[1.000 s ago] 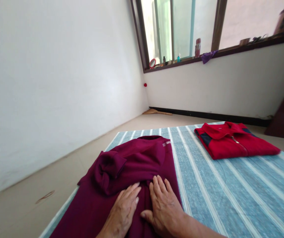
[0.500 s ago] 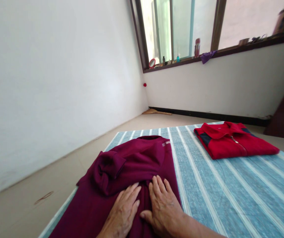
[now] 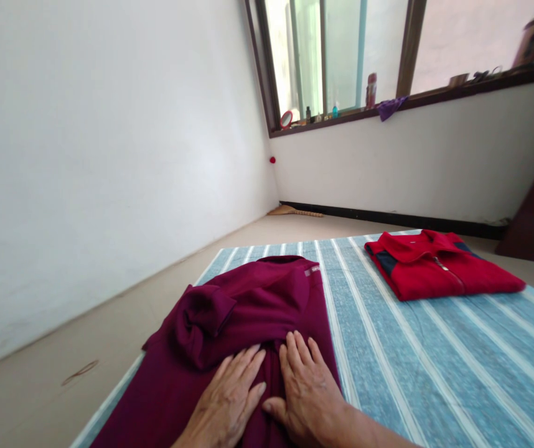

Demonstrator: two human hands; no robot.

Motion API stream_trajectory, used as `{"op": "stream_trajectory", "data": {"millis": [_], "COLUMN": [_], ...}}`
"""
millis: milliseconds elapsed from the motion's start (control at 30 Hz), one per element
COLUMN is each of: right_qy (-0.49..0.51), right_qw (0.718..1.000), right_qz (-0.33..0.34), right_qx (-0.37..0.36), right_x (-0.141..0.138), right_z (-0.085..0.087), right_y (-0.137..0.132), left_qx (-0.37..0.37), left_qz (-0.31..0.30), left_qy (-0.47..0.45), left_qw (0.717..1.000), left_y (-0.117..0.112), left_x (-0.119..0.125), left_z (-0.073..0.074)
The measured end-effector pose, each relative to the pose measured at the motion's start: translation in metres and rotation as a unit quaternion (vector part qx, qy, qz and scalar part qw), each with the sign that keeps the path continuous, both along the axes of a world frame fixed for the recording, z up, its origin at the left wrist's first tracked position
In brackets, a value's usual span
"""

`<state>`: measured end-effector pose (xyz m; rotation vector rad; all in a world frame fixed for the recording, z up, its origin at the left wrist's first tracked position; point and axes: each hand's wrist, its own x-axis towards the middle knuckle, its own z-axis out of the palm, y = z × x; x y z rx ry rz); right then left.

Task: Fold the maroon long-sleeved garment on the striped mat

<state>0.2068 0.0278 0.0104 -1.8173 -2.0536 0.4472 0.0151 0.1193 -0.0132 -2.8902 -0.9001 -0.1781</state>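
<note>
A maroon jacket (image 3: pixel 267 292) lies face down on a blue-and-white striped sheet (image 3: pixel 365 336), its collar at the far end and a sleeve bunched over its left half. My left hand (image 3: pixel 229 392) rests flat on the lower middle of the cloth, fingers stretched forward. Beside it, my right hand (image 3: pixel 309 386) lies flat on the right part, fingers extended and thumb pointing left. Between the two hands runs a narrow ridge of fabric. Neither hand grips the garment. Its near end is cut off by the bottom of the view.
At the far right of the sheet sits a folded red jacket (image 3: pixel 444 264) with a zip. A white wall (image 3: pixel 108 155) stands to the left beyond a strip of tiled floor (image 3: pixel 122 311). Small items and a red bottle (image 3: pixel 371 91) line the window sill.
My left hand has shifted very slightly on the maroon cloth. My right hand stays in place, and both jackets lie as before.
</note>
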Motion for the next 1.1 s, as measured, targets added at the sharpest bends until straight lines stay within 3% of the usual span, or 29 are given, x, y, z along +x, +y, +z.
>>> {"op": "stream_trajectory", "data": {"millis": [200, 500, 1100], "right_qy": [-0.01, -0.006, -0.008], "right_qw": [1.0, 1.0, 1.0], "right_qz": [0.002, -0.001, 0.002], "right_qx": [0.013, 0.021, 0.025], "right_x": [0.0, 0.0, 0.0], "right_z": [-0.004, -0.007, -0.006], "right_y": [0.001, 0.001, 0.0], "left_qx": [-0.024, -0.011, -0.061], "left_qz": [0.001, -0.011, 0.012], "left_qy": [-0.009, -0.009, 0.052], "left_qw": [1.0, 1.0, 0.997], "left_y": [0.003, 0.003, -0.001], "left_x": [-0.003, -0.008, -0.006], "left_z": [0.008, -0.001, 0.016]}}
